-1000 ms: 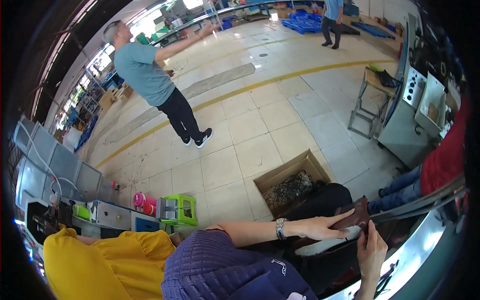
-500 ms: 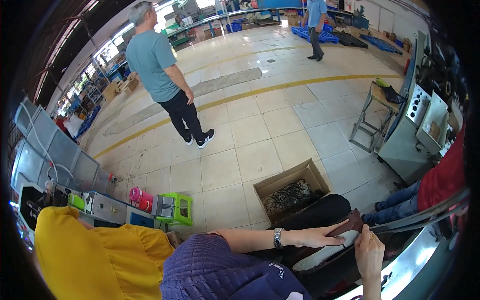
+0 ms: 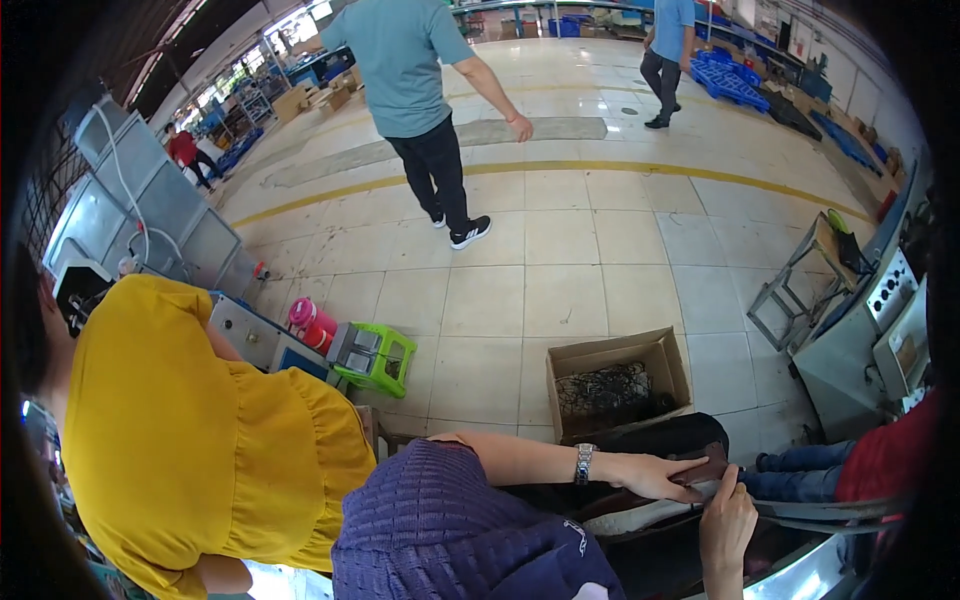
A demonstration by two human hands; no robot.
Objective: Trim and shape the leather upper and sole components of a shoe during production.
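Low on the right, over my dark-trousered lap, both my hands are on a brown shoe upper (image 3: 714, 466) with a long white sole-shaped face (image 3: 640, 517). It lies tilted, its brown end pointing up and to the right. My left hand (image 3: 655, 476), a metal watch (image 3: 584, 463) on its wrist, grips the shoe upper from the left, thumb across the white face. My right hand (image 3: 728, 522) pinches the brown edge from the right with its fingertips. Whether the right fingers hold any small tool cannot be made out. The underside of the shoe upper is hidden.
A cardboard box (image 3: 620, 385) of dark scraps stands on the floor just beyond my lap. Someone in yellow (image 3: 190, 420) sits at my left, near a green plastic stool (image 3: 377, 360). At right are a machine (image 3: 850, 340) and a person's red sleeve (image 3: 890, 450).
My view has turned, so the surroundings sit differently in it. The person in the blue-green shirt has an arm swung outward. Both my hands stay on the shoe upper.
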